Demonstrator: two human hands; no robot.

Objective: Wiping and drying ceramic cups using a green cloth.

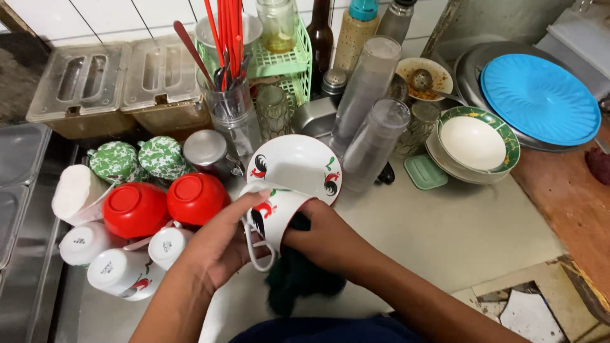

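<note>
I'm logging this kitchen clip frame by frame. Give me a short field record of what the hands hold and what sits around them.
left hand: grips the outside of a rooster mug, by its handle
right hand: at the mug's mouth, pressing a dark cloth into it
mug: tilted on its side, above the counter
behind mug: rooster saucer
left of hands: two red bowls upside down, white cups on their sides
far right: blue plate, green-rimmed bowl
</note>
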